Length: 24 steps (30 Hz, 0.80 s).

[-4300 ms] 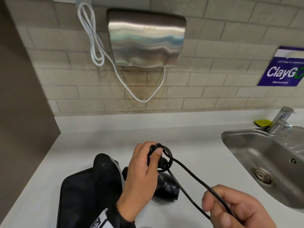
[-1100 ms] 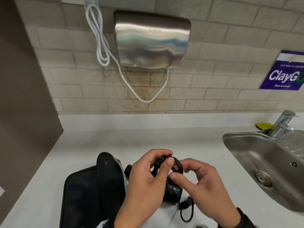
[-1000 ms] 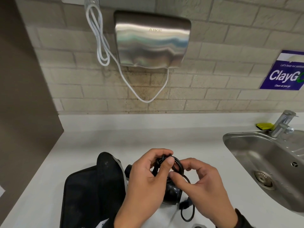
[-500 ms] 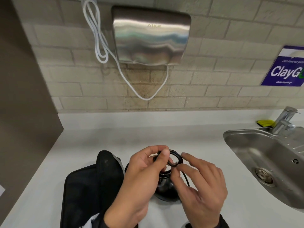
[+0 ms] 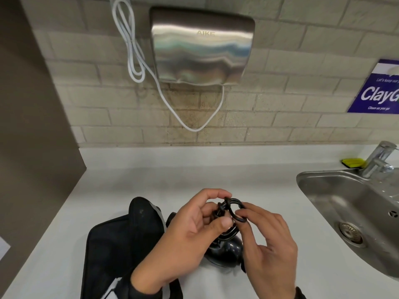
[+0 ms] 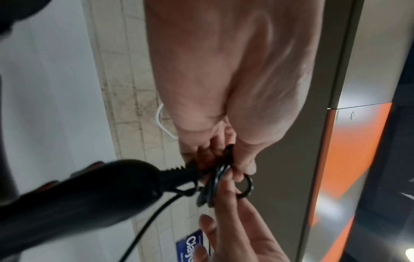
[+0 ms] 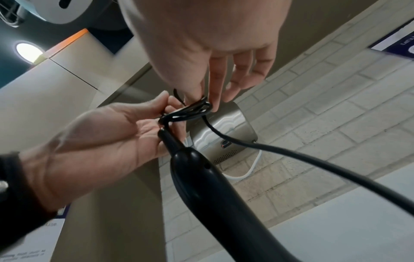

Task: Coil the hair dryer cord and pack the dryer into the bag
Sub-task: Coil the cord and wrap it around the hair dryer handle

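Head view: coiling step in hand, near its finish by the look of it. Left hand [image 5: 190, 225] pinching a small bundle of black cord [image 5: 232, 209] between thumb and curled fingers, held above the near middle of the white counter [image 5: 133, 182]. Right hand [image 5: 267, 240] just right of the bundle, fingertips [image 5: 239, 213] clamped on the outermost loop, remaining fingers loosely spread. Hair dryer [image 5: 224, 248] hanging below the coil, close over the counter; contact with the surface not clear. Black bag [image 5: 121, 240] lying just left of the dryer, far flap raised, mouth apparently facing the dryer. Right wrist view: a loose length of cord leading away from the coil toward the near right, plug end not in view. Probably next: last slack wound or tucked under a loop, coil kept pinched to prevent springing open, then dryer lowered leftward into the bag. Likely risk: stiff loops unwinding once the grip eases.
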Tool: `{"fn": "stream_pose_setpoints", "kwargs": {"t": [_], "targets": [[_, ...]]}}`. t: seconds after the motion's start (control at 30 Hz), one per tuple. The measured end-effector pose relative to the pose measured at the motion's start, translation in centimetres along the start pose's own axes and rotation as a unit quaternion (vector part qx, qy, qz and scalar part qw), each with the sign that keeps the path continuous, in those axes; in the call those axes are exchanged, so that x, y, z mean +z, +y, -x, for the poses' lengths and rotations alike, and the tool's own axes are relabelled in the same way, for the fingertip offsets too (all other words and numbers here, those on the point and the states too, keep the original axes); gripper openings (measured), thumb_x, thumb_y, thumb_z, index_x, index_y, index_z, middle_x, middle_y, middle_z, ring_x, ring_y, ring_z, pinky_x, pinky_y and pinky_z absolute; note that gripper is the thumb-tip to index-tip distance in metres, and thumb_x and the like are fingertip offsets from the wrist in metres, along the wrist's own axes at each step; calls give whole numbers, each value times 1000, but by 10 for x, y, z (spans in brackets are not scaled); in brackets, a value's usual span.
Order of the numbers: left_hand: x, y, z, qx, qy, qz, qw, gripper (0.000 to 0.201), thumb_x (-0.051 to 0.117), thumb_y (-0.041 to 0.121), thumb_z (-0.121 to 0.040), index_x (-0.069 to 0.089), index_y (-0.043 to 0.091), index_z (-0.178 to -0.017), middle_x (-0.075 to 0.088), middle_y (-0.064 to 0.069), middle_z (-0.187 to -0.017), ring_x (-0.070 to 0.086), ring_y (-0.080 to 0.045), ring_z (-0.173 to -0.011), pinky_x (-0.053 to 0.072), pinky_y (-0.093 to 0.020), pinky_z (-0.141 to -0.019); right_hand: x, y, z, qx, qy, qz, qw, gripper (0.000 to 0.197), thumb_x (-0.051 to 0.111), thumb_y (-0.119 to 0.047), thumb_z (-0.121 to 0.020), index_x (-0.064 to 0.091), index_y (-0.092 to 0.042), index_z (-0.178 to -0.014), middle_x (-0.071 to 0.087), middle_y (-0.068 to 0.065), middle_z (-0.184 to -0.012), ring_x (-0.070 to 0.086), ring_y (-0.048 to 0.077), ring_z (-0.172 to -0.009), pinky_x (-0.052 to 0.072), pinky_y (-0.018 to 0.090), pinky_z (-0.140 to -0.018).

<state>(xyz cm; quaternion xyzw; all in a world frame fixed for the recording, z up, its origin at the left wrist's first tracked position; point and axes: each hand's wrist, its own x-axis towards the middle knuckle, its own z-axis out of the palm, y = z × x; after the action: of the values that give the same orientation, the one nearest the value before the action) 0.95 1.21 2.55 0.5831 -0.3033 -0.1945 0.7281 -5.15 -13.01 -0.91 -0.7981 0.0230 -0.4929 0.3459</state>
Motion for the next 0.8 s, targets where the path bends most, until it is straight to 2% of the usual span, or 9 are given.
{"fn": "stream_pose_setpoints", "kwargs": {"t": [0.13,0.23,0.33,0.4,0.47,0.57,0.63,0.73,0.8], "targets": [[-8,-3,-4,33,48,-37,998,28,68,21,-88,68,26,-116,68,3,-79,61,-10,-76,49,-21,-76,-8,-10,-5,129,-68,-85,986,8,66,-40,-78,72,-35,-79,71,-22,-101,61,9,-95,44,11,-76],[-12,-6,-7,40,101,-41,993,24,66,24,-87,72,27,-109,67,3,-74,58,-12,-68,49,-24,-73,-21,-12,-18,228,-148,-168,948,21,74,-42,-79,69,-25,-67,68,-16,-91,59,6,-74,43,13,-67],[-9,-8,-6,44,102,-79,991,22,65,21,-88,73,30,-107,67,4,-73,60,-11,-67,50,-22,-74,-32,-12,-29,337,-201,-330,858,55,78,-53,-65,52,-5,-58,51,-4,-68,46,16,-69,35,26,-71],[-4,-9,-7,53,111,-112,986,23,65,19,-90,73,33,-106,70,7,-75,63,-8,-71,50,-19,-77,-36,-13,-30,385,-205,-415,798,61,80,-56,-58,44,-7,-52,47,3,-64,45,20,-72,30,37,-73],[-3,-9,-9,64,138,-147,977,22,66,23,-89,72,38,-105,73,10,-81,66,-6,-82,49,-17,-82,-37,-12,-28,387,-208,-451,777,49,84,-50,-55,52,-12,-52,55,5,-65,53,22,-76,36,39,-73],[-1,-6,-10,75,150,-182,969,21,65,32,-85,73,39,-103,75,17,-90,65,0,-93,44,-9,-84,-41,-7,-21,378,-185,-493,762,42,92,-35,-48,59,-11,-61,60,7,-66,63,29,-92,48,39,-86],[1,-5,-9,74,147,-186,969,20,67,27,-87,73,36,-104,75,18,-92,63,7,-92,42,-5,-81,-43,-4,-18,370,-173,-519,751,40,93,-31,-49,62,-9,-63,64,7,-65,66,32,-93,54,34,-87],[1,-5,-10,76,145,-186,969,20,66,27,-87,73,35,-104,75,18,-92,63,7,-93,41,-4,-82,-47,-3,-18,365,-160,-522,754,42,93,-30,-49,70,-3,-72,70,17,-68,70,32,-79,57,36,-83],[0,-5,-10,76,146,-182,969,23,64,36,-83,72,36,-105,76,17,-94,65,4,-96,42,-5,-86,-50,-3,-19,369,-163,-525,750,47,93,-29,-50,72,1,-78,62,15,-54,65,26,-56,59,41,-77]]}}
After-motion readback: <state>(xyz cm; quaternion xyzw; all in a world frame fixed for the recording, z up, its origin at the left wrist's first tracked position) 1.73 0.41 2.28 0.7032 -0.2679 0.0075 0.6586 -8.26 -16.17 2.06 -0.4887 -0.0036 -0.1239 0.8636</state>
